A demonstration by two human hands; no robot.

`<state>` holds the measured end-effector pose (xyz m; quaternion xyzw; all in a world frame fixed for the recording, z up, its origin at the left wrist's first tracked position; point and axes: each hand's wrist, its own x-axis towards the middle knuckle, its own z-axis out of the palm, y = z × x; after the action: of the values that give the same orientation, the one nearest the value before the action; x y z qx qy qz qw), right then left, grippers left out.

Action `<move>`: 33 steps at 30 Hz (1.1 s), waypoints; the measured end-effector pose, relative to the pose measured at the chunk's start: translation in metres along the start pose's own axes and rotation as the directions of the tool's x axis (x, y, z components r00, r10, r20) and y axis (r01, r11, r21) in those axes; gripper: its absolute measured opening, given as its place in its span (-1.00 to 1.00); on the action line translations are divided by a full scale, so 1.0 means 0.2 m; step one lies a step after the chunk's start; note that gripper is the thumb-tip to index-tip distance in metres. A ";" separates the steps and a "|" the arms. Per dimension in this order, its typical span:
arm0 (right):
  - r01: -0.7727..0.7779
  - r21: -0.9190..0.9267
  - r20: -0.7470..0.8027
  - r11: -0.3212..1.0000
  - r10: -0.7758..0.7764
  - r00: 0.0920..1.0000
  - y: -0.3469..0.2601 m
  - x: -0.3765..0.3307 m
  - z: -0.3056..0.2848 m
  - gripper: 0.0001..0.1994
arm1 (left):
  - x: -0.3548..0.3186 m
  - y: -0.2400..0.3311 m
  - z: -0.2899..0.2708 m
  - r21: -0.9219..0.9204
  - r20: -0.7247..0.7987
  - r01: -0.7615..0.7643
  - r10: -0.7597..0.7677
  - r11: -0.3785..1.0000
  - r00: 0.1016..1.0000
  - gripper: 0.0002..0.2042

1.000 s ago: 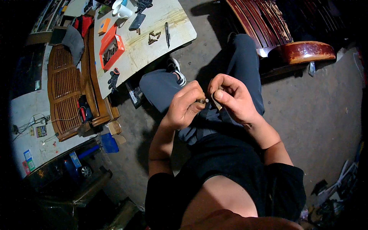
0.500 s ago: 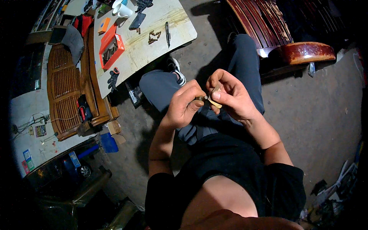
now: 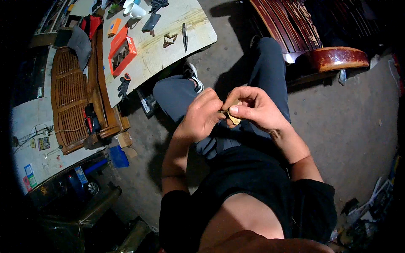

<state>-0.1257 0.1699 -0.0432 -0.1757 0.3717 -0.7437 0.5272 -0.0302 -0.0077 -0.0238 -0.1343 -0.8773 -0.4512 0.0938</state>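
Note:
Above my lap, my left hand (image 3: 199, 116) is closed, thumb and fingers pinching a small dark piece (image 3: 222, 112) that is mostly hidden by the fingertips. My right hand (image 3: 262, 110) grips a folded yellow-brown sheet (image 3: 234, 119), perhaps sandpaper, between thumb and fingers. The sheet is up against the small piece, where the fingertips of both hands meet. On the pale table (image 3: 152, 63) ahead to the left lie several small brown pieces (image 3: 169, 40). More dark pieces fill an open red-orange box (image 3: 122, 55).
A black pen-shaped tool (image 3: 184, 37), a dark flat phone-like object (image 3: 151, 22), a white cup (image 3: 135, 12) and an orange box (image 3: 113, 28) are on the table. A dark glove (image 3: 124, 86) hangs at its near edge. A wooden slatted seat (image 3: 337, 59) stands ahead right.
My two hands have come closer together. My right fingers have curled over the yellow-brown sheet, and the small piece in my left hand is now more covered.

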 end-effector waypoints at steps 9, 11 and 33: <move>0.009 0.050 0.048 0.999 -0.012 0.999 0.04 0.02 -0.03 -0.81 | 0.02 0.04 -0.03 0.098 0.031 0.005 -0.008 0.995 0.999 -0.84; 0.020 0.063 0.091 0.998 -0.026 0.996 0.04 0.02 -0.03 -0.81 | 0.02 0.04 -0.03 0.000 0.030 0.023 -0.023 1.000 0.999 -0.85; 0.035 -0.164 0.067 0.986 -0.025 0.997 0.04 0.00 -0.07 -0.78 | 0.02 0.11 -0.02 0.216 0.111 0.066 -0.092 0.974 0.990 -0.82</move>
<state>-0.1300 0.1744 -0.0578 -0.2482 0.4120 -0.7123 0.5112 -0.0259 0.0017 -0.0030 -0.1153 -0.9291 -0.3495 0.0365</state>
